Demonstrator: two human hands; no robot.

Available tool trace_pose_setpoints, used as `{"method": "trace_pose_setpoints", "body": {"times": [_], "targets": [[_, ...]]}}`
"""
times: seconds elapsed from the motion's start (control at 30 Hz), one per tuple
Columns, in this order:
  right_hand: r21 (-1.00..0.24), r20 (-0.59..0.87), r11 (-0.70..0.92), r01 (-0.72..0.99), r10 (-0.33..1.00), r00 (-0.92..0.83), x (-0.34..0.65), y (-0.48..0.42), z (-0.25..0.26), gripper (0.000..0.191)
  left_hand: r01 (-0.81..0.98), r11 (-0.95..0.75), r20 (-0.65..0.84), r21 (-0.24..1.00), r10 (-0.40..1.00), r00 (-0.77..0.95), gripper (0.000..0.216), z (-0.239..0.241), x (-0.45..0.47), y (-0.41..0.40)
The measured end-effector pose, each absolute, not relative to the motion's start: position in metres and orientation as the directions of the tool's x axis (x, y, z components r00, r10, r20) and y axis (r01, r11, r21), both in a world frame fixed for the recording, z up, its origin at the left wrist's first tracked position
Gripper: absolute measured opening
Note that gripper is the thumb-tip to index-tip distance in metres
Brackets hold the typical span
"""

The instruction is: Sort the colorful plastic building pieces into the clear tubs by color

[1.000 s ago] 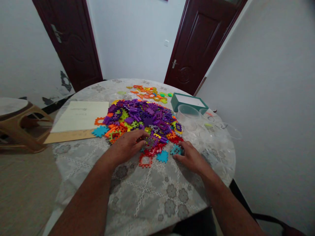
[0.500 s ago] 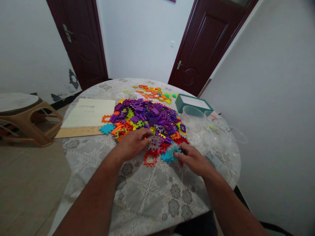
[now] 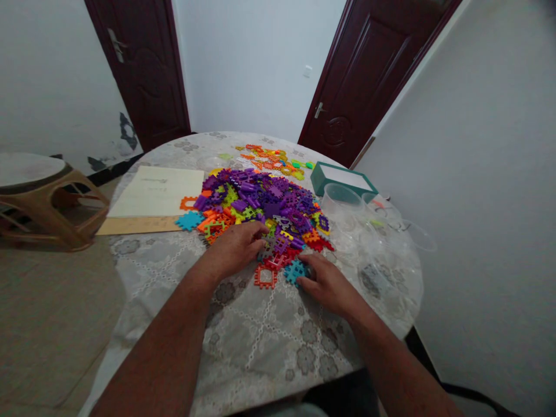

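My left hand (image 3: pixel 238 244) is at the near edge of a heap of plastic interlocking pieces (image 3: pixel 271 200), mostly purple. Its thumb and fingers curl at the edge of a grey interlocking piece (image 3: pixel 268 248); part of their grip is hidden. To the right, my right hand (image 3: pixel 326 280) has thumb and fingers closed around the edge of a blue interlocking piece (image 3: pixel 295 271), low over the cloth. Between the hands lie red pieces (image 3: pixel 278 262) and an orange-red square frame piece (image 3: pixel 265 277).
Orange and yellow pieces (image 3: pixel 271 159) spread behind the heap. Paper (image 3: pixel 158 194) lies at the left, near a loose blue piece (image 3: pixel 189 220). Right of the heap stand a green box (image 3: pixel 319 179) and clear plastic tubs (image 3: pixel 343 197). A stool (image 3: pixel 82 200) is beside the round table.
My right hand has shifted slightly left with the blue piece, which now appears flatter and darker. My left hand has barely moved, and the view has tilted a little.
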State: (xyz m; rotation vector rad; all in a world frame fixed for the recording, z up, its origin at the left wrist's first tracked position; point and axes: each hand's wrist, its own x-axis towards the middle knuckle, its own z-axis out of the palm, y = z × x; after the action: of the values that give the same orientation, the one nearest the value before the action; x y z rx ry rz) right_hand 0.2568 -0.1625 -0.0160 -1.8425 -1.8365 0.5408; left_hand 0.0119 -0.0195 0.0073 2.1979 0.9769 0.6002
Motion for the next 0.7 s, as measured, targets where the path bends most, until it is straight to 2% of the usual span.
{"method": "trace_pose_setpoints", "body": {"times": [0.07, 0.23, 0.4, 0.57, 0.7], "targets": [[-0.586, 0.048, 0.005, 0.81, 0.998, 0.028, 0.256, -0.161, -0.018, 0.048, 0.485, -0.511, 0.135, 0.71, 0.775, 0.618, 0.03, 0.008, 0.012, -0.02], [-0.648, -0.031, -0.093, 0.756, 0.995, 0.096, 0.258, -0.164, -0.018, 0.031, 0.495, -0.51, 0.124, 0.703, 0.774, 0.621, 0.031, 0.007, 0.011, -0.018], [-0.685, 0.026, -0.124, 0.718, 0.981, 0.194, 0.252, -0.178, -0.019, 0.015, 0.527, -0.52, 0.101, 0.672, 0.769, 0.631, 0.035, 0.007, 0.011, -0.013], [-0.663, 0.078, -0.018, 0.749, 0.993, 0.093, 0.254, -0.196, -0.009, 0.007, 0.567, -0.54, 0.083, 0.622, 0.765, 0.638, 0.043, 0.008, 0.011, -0.006], [-0.643, 0.088, 0.053, 0.764, 0.996, 0.005, 0.265, -0.22, 0.015, 0.003, 0.561, -0.597, 0.156, 0.574, 0.752, 0.641, 0.044, 0.008, 0.013, -0.003]]}}
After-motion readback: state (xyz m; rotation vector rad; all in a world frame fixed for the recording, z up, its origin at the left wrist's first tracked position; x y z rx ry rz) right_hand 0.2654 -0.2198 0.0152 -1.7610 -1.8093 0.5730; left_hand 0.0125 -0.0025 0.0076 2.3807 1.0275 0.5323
